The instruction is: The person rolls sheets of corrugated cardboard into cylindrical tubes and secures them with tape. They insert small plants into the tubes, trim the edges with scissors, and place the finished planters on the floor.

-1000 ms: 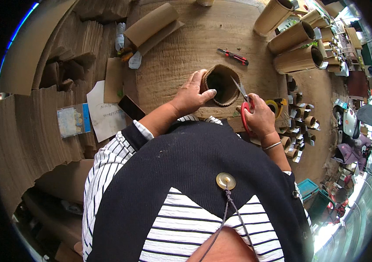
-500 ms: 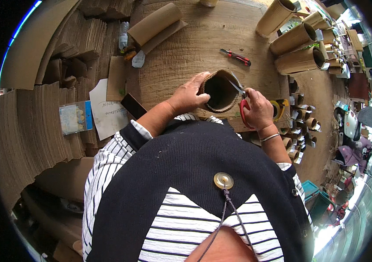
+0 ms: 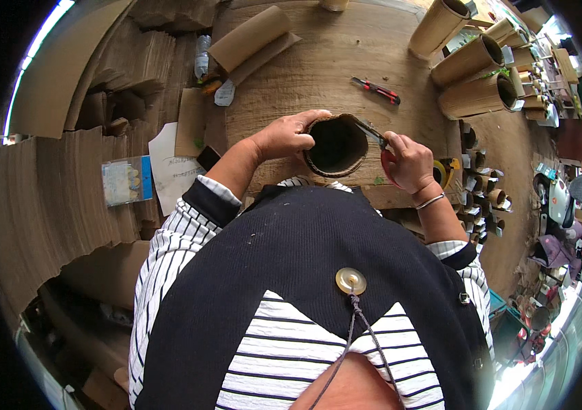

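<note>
A brown cardboard tube [image 3: 313, 164] stands on end near the table's front edge, its round mouth facing up and its inside dark. My left hand [image 3: 285, 140] grips the left side of its rim, thumb over the edge and fingers around the outside. In my right hand [image 3: 410, 162] are red-handled scissors [image 3: 388, 167], held closed around the handles. The scissor blades lie at the tube's upper right rim; whether they pass over the cardboard edge is hard to make out.
A red and black utility knife [image 3: 378, 90] lies beyond the tube on the wooden table [image 3: 332, 61]. A curled cardboard sheet [image 3: 253, 42] rests at the back left. Several upright tubes [image 3: 468, 58] stand at the right. Stacked cardboard [image 3: 52, 205] fills the left; yellow tape [image 3: 439, 173] sits beside my right wrist.
The scissor blades have closed in against the tube's rim, and my right hand has shifted slightly. My left hand keeps its hold, with the tube moved a little left.
</note>
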Available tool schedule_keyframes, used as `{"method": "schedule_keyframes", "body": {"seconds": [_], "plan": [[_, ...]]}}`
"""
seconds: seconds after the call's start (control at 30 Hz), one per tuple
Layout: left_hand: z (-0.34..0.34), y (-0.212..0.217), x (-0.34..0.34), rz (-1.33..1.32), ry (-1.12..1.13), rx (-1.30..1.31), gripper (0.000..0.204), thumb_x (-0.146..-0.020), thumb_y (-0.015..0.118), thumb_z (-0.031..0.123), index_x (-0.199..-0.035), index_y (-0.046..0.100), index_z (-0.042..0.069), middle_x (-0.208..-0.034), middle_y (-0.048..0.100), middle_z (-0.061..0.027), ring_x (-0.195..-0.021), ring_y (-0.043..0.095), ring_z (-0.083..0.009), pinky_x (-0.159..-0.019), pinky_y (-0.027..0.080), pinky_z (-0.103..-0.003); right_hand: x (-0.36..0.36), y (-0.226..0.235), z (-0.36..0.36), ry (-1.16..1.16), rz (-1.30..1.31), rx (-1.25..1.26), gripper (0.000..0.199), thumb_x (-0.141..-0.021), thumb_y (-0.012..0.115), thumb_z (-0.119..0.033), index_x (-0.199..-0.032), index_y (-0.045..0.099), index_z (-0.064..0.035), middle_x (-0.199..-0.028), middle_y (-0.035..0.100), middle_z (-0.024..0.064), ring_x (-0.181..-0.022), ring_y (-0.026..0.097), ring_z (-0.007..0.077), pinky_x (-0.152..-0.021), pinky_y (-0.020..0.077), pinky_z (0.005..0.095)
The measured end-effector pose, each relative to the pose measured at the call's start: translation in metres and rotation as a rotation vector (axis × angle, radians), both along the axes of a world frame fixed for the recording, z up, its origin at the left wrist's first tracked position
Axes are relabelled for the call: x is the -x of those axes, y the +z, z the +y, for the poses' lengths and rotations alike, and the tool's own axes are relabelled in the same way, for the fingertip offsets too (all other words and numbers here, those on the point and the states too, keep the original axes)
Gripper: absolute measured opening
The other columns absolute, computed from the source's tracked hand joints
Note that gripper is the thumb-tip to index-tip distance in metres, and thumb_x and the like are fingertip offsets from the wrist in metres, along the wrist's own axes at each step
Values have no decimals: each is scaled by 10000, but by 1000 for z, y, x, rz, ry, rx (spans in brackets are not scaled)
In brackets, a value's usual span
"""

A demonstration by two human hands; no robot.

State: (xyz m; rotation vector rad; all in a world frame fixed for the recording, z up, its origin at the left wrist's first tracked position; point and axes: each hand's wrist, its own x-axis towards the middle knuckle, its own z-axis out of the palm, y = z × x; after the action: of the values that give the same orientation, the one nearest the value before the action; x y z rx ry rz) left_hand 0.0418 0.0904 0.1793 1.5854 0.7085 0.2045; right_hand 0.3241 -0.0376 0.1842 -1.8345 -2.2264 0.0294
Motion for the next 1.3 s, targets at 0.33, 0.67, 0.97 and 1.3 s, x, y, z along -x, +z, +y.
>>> {"method": "schedule_keyframes", "body": {"seconds": [0.33,0.67,0.97,1.3], "plan": [[21,-1,-3,28,-7,-169,627,-738,531,125,-1364,518,81,-1312,577,-131,-1200,530,-221,-1018,429,-335,-4,12,28,142,2,-88,306,-744,674,-160,-1032,572,-168,-815,616,43,-712,641,250,-613,525,372],[7,-4,-14,111,132,-694,353,-837,560,143,-1169,667,85,-1158,672,-112,-1010,595,-295,-930,473,-378,-3,17,50,194,30,-187,270,-752,666,-164,-1007,577,-165,-799,613,44,-739,640,253,-629,524,370],[14,-6,-18,120,274,-709,193,-810,704,160,-995,719,109,-988,706,-75,-957,634,-271,-878,499,-356,-7,22,61,252,51,-242,306,-746,672,-174,-1045,609,-160,-815,627,34,-719,644,247,-644,527,373],[-16,-1,-21,378,375,-718,485,-850,662,342,-1213,593,27,-1173,636,-177,-1057,599,-317,-942,477,-389,-36,14,66,254,-53,-71,347,-732,686,-182,-1072,626,-143,-852,642,34,-764,656,233,-668,528,364]]}}
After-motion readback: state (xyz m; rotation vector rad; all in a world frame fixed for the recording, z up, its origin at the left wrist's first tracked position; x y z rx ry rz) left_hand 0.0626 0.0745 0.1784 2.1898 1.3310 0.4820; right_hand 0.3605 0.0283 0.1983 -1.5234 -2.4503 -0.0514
